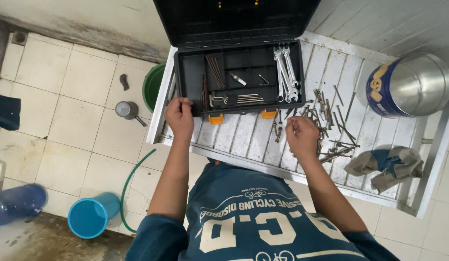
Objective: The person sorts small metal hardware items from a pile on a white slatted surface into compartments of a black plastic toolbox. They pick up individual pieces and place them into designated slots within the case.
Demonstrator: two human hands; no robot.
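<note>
Left grip (179,115) rests curled on the front left corner of the black toolbox (240,77), fingers closed over its rim. Right grip (300,135) hovers over the white slatted counter (243,137), fingertips pinched together among the scattered screws and bolts (330,125); whether it holds one cannot be told. Inside the open toolbox lie wrenches (285,72) in the right compartment and thin rods at left. Beside the screws sit a metal tin (410,84) and a crumpled rag (386,164).
</note>
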